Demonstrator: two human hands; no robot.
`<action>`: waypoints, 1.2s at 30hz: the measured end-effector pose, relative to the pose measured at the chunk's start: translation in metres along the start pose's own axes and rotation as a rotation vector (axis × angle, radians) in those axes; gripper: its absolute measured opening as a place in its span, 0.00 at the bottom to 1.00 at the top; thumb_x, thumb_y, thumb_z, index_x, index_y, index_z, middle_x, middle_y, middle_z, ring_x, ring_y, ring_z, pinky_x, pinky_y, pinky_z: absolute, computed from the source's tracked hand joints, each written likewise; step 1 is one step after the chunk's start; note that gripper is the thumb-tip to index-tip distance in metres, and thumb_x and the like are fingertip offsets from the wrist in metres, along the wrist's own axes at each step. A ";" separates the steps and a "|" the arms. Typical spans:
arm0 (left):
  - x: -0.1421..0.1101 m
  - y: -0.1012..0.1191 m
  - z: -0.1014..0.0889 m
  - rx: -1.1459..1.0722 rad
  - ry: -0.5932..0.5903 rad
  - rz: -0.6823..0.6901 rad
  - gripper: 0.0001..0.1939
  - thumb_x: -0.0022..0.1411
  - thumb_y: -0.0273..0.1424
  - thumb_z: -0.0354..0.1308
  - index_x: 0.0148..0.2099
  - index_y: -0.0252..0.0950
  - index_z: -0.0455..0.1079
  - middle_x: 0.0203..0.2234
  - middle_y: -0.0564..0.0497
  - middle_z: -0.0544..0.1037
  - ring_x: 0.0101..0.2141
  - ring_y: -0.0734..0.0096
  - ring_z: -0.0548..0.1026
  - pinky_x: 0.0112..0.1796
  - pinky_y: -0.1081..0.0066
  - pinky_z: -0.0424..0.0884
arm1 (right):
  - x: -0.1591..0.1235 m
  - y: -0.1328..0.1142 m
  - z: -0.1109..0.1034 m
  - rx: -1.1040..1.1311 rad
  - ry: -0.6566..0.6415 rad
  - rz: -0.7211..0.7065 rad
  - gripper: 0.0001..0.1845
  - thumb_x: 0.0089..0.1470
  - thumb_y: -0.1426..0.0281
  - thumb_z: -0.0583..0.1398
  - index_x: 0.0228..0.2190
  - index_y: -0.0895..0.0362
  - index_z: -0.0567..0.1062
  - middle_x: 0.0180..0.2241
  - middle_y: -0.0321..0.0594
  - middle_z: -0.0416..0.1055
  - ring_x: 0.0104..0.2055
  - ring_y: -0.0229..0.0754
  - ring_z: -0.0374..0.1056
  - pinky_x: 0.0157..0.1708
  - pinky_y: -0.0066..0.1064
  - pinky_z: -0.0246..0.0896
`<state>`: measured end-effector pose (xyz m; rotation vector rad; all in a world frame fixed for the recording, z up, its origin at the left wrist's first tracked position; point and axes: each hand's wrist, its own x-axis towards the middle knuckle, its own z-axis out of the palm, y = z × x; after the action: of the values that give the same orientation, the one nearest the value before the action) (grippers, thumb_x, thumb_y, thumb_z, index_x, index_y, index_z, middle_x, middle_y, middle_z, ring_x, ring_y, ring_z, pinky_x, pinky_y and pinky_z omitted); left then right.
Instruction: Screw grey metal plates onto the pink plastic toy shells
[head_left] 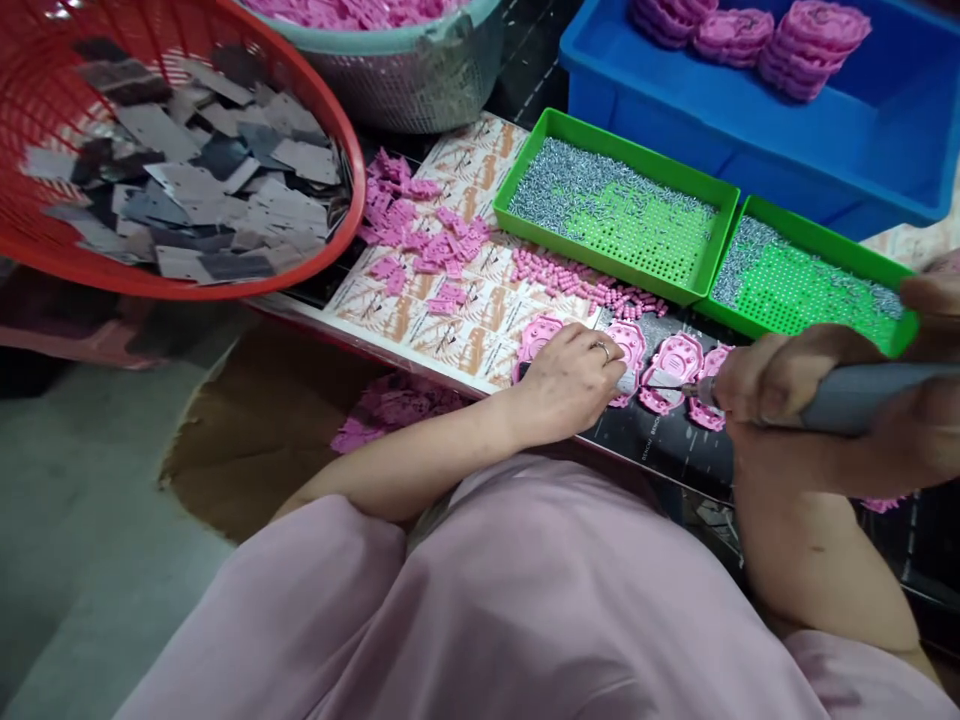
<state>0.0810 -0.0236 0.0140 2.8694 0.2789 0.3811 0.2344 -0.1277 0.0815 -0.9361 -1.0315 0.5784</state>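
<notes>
My left hand [574, 375] rests on the row of pink plastic casings, its fingers bent and pressed together over one casing [630, 345]; the fingertips touch it beside a small grey metal plate, and their undersides are hidden. My right hand [765, 385] is wrapped around a grey electric screwdriver [862, 395], held nearly level. Its thin bit points left, over another pink casing [679, 355] that has a metal plate lying across it. A further casing [709, 410] is partly covered by the screwdriver's tip and my right hand.
Two green trays [615, 270] of small screws stand behind the casings. Small pink pieces [450, 240] lie on the patterned board. A red basket [352, 200] of metal plates is at left, a pale green basket [420, 40] behind, and a blue bin [645, 110] with stacked casings at back right.
</notes>
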 end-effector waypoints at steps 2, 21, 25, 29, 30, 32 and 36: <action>0.000 0.000 0.001 -0.006 0.006 0.008 0.09 0.63 0.30 0.55 0.43 0.31 0.74 0.43 0.46 0.78 0.46 0.61 0.72 0.47 0.62 0.65 | -0.001 0.006 0.012 0.040 -0.067 -0.091 0.13 0.56 0.64 0.57 0.43 0.52 0.71 0.18 0.28 0.68 0.13 0.34 0.58 0.12 0.29 0.59; 0.013 -0.015 -0.013 -0.007 -0.208 0.077 0.09 0.64 0.34 0.56 0.38 0.35 0.76 0.35 0.48 0.77 0.39 0.63 0.73 0.35 0.67 0.68 | 0.000 0.004 0.018 0.001 0.005 -0.062 0.10 0.56 0.64 0.58 0.40 0.50 0.74 0.17 0.29 0.67 0.13 0.35 0.58 0.11 0.31 0.59; 0.016 -0.017 -0.012 0.022 -0.224 0.091 0.08 0.64 0.31 0.56 0.37 0.36 0.76 0.35 0.49 0.78 0.38 0.63 0.73 0.33 0.67 0.66 | 0.001 0.008 0.022 0.020 -0.011 -0.106 0.11 0.55 0.65 0.58 0.40 0.51 0.74 0.16 0.28 0.65 0.11 0.34 0.56 0.09 0.30 0.58; 0.018 -0.019 -0.012 0.023 -0.230 0.110 0.08 0.63 0.33 0.58 0.35 0.36 0.76 0.33 0.49 0.78 0.36 0.66 0.74 0.33 0.68 0.66 | 0.002 0.010 0.024 0.028 -0.001 -0.103 0.10 0.55 0.65 0.58 0.40 0.52 0.74 0.16 0.28 0.65 0.11 0.34 0.56 0.09 0.30 0.58; 0.018 -0.020 -0.013 0.022 -0.237 0.114 0.08 0.63 0.33 0.58 0.35 0.37 0.76 0.33 0.49 0.78 0.36 0.66 0.74 0.33 0.68 0.66 | 0.002 0.010 0.025 0.026 0.003 -0.097 0.10 0.55 0.65 0.58 0.39 0.51 0.74 0.16 0.28 0.65 0.11 0.35 0.56 0.09 0.30 0.58; 0.019 -0.021 -0.013 0.026 -0.238 0.126 0.08 0.63 0.34 0.58 0.36 0.37 0.76 0.33 0.50 0.79 0.36 0.66 0.74 0.33 0.68 0.66 | 0.002 0.009 0.026 0.025 0.001 -0.093 0.10 0.55 0.64 0.58 0.39 0.51 0.75 0.15 0.29 0.64 0.11 0.35 0.56 0.10 0.31 0.58; 0.019 -0.023 -0.013 0.034 -0.215 0.141 0.08 0.64 0.33 0.57 0.36 0.38 0.77 0.33 0.50 0.79 0.34 0.68 0.75 0.31 0.69 0.65 | 0.001 0.009 0.030 0.014 0.026 -0.071 0.09 0.53 0.64 0.59 0.38 0.50 0.76 0.14 0.28 0.63 0.11 0.35 0.56 0.09 0.30 0.58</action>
<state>0.0922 0.0052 0.0246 2.9393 0.0451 0.0900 0.2076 -0.1108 0.0801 -0.8890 -1.0327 0.5122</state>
